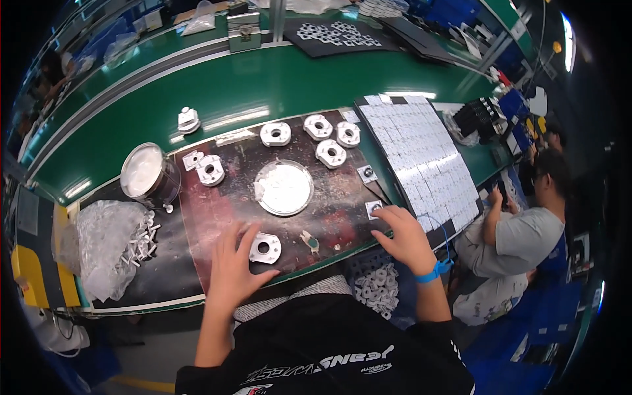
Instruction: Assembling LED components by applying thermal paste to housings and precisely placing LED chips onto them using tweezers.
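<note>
Your green bench (263, 79) carries a dark mat (204, 204), on which you have a round white dish (288, 189). Beyond the dish sit four white ring-shaped parts (322, 153); a sixth ring-shaped part (275, 248) lies on your side of it, a fifth (203, 176) to its left. Farther left of the dish are a clear tub (143, 172), a plastic bag (108, 240) and small white pins (141, 242). Right of it lies a gridded white panel (421, 158).

Classify as a factory assembly workshop. Recognise by the long green surface (243, 76), repeated ring-shaped white housings (273, 252), a gridded panel of small white boards (421, 161), a clear plastic bag (105, 247) with spilled white pins (143, 245), and a seated co-worker (523, 240) alongside.
</note>
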`<state>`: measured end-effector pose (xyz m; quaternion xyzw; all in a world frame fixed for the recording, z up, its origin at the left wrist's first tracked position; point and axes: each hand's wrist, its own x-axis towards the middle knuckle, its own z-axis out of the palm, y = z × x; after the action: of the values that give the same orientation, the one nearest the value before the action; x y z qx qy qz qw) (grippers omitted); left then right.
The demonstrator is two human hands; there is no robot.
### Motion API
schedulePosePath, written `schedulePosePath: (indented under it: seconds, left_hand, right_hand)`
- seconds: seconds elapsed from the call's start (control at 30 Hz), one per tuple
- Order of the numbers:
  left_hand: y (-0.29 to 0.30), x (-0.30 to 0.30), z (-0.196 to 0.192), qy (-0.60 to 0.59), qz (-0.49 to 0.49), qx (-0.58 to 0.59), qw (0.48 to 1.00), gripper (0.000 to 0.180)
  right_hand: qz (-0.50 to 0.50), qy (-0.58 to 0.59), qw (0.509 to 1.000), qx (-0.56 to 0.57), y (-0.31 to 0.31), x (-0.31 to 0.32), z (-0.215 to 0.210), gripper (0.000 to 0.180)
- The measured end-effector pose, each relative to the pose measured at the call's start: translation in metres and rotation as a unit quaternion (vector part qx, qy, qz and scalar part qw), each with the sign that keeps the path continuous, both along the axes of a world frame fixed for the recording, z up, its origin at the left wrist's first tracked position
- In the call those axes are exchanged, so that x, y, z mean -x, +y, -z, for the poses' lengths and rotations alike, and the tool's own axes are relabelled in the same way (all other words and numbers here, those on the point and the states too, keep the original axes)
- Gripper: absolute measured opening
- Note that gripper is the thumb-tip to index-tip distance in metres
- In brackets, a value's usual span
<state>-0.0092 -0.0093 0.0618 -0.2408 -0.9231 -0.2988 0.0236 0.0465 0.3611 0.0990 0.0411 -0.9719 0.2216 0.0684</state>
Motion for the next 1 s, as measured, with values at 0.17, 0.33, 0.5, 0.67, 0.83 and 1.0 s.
schedulePosePath:
  seconds: [0.17,0.33,0.5,0.67,0.83,1.0]
  left_hand:
    - [-0.010,0.048,-0.002,-0.061,0.213,-0.004,0.975,0.057]
    - [0.013,0.013,0.012,0.033,-0.016,0.023,0.999,0.072]
    - [0.018,-0.017,0.011,-0.047,-0.053,0.006,0.997,0.084]
    - [0.018,-0.024,0.031,-0.033,-0.072,-0.007,0.997,0.085]
    - [0.032,-0.023,0.009,0.010,-0.110,-0.004,0.994,0.082]
    - [0.022,-0.035,-0.005,-0.195,-0.094,-0.346,0.913,0.028]
  right_hand:
    - [-0.067,0.057,0.994,-0.060,0.019,0.029,0.020,0.047]
    - [-0.068,-0.018,0.997,-0.018,0.030,0.033,0.020,0.052]
    - [-0.062,-0.017,0.998,-0.006,0.021,0.041,0.025,0.055]
    - [-0.053,0.017,0.995,0.082,-0.001,0.045,0.024,0.057]
    - [-0.038,0.003,0.941,0.336,-0.048,0.039,0.027,0.053]
    - [-0.152,0.102,0.929,0.320,-0.110,0.025,0.007,0.055]
